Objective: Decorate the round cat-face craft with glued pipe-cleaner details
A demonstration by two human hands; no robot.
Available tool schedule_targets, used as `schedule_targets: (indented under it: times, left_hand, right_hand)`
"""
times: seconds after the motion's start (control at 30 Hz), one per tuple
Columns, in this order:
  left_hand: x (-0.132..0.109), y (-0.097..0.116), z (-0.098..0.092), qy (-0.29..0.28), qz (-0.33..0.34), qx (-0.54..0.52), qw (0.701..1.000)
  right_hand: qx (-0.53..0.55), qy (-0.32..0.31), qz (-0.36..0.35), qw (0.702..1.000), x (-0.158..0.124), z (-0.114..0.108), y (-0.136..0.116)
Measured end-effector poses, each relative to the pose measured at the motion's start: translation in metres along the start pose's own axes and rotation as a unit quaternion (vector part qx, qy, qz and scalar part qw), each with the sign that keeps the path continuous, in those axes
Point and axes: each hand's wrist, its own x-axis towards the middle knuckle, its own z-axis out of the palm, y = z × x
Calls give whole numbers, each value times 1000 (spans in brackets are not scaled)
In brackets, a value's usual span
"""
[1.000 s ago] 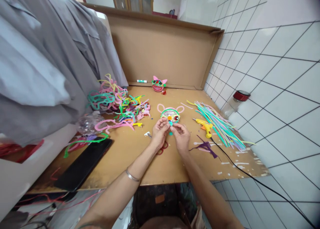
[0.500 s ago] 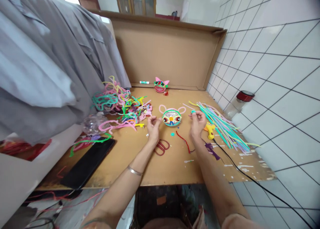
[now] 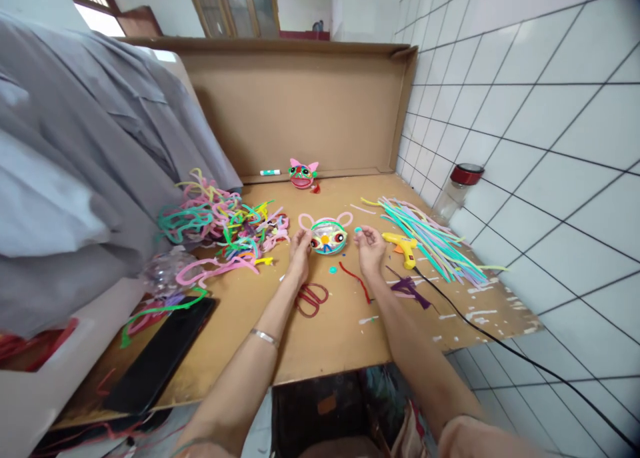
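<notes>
An animal head made of pipe cleaners (image 3: 329,247), with pink loop ears, round eyes and an orange nose, sits on the table in front of me. My left hand (image 3: 299,257) grips its left edge, with the fingertips beside the left eye. Between the thumb and finger of my right hand (image 3: 371,251) is a small teal disc (image 3: 357,231), just right of the head. Another teal disc (image 3: 333,270) lies below the head. Red-handled scissors (image 3: 312,301) rest near my left wrist, their blades hidden. A red pipe cleaner (image 3: 356,283) lies left of my right wrist.
On the right are a yellow glue gun (image 3: 407,246) with its cord, straight pipe cleaners (image 3: 425,238) and a lidded jar (image 3: 453,197). Tangled pipe cleaners (image 3: 210,208) and a black phone (image 3: 163,355) lie left. A finished animal head (image 3: 303,174) stands by the cardboard wall (image 3: 300,111).
My left hand has come against the left edge of the animal head. My right hand has brought the teal disc closer to the head's right side. The view has shifted right.
</notes>
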Motion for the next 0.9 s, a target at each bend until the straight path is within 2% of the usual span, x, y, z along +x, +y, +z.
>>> schedule_targets:
  times: [0.2, 0.53, 0.9]
  left_hand:
    - [-3, 6, 7, -23, -10, -23, 999]
    - [-6, -2, 4, -14, 8, -1, 1000]
    - [-12, 1, 4, -20, 10, -5, 1000]
  right_hand:
    - [19, -15, 12, 1000, 4, 6, 9]
    - [-11, -74, 9, 997, 3, 7, 7]
    - [-31, -80, -13, 996, 1, 5, 9]
